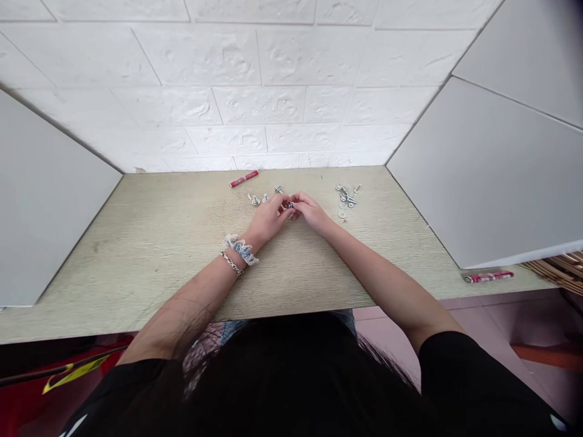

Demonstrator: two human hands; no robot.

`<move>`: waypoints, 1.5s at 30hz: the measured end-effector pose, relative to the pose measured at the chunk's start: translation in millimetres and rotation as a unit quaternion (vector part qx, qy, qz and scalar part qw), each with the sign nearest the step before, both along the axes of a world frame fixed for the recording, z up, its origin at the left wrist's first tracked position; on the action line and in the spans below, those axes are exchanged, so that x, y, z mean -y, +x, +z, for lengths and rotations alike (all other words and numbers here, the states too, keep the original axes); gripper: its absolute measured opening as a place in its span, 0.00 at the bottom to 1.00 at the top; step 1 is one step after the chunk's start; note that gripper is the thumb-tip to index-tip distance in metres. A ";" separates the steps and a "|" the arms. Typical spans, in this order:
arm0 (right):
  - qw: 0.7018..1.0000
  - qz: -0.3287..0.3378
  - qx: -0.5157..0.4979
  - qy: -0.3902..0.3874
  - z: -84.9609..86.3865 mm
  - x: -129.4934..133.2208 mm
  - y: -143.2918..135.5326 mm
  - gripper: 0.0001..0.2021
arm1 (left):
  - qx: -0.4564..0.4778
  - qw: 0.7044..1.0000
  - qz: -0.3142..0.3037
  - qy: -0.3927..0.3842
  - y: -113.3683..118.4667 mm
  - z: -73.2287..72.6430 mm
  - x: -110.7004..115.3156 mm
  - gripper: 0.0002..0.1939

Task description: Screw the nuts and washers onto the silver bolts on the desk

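Between the fingertips of both hands is a small shiny metal fastener (290,205), mostly covered, so its exact kind is unclear. My left hand (269,218) pinches it from the left. From the right, the fingers of my right hand (308,211) are closed on it too. Just beyond the left hand lies a bolt (279,189), and another bolt (255,200) with a washer stands to its left. Right of the right hand is a loose group of bolts, nuts and washers (348,198), with a flat washer (342,215) at its near side.
A red tube-like object (243,178) lies near the white brick wall (237,103). Another red one (489,277) is at the right front edge beside a wicker item (560,269). Grey-white panels (514,176) flank the wooden tabletop (150,243) on both sides.
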State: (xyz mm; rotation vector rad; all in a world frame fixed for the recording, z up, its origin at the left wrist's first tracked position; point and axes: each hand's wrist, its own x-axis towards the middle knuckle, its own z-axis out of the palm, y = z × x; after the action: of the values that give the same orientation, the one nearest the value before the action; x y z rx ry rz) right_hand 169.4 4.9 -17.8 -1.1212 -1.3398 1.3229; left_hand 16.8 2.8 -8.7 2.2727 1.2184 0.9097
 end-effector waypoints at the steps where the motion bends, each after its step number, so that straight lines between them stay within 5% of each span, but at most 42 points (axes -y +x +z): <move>1: 1.000 0.000 0.004 0.007 -1.0 0.5 0.0 0.04 | 0.001 1.000 0.000 0.000 0.1 0.0 -0.3 0.07; 7: 0.999 0.006 0.032 0.019 -6.7 2.2 0.0 0.15 | -0.004 1.000 0.003 0.000 0.7 1.6 0.4 0.07; 19: 1.000 -0.016 -0.001 -0.009 -1.6 -0.8 -0.6 0.03 | -0.007 1.000 -0.002 0.011 0.1 -2.7 -1.8 0.09; 28: 0.999 0.004 0.034 0.042 -8.5 0.2 1.2 0.18 | 0.000 1.000 -0.012 0.014 0.6 -1.2 -1.1 0.08; 45: 0.999 0.002 0.044 0.028 -5.4 1.8 -0.1 0.17 | 0.007 1.000 -0.005 0.007 0.3 -3.6 -2.1 0.07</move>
State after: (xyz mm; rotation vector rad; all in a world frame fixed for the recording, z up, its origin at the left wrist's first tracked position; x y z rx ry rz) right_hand 169.3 3.0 -23.2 -1.1503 -1.4363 1.2428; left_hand 17.0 4.9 -12.3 2.2770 1.1973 0.9309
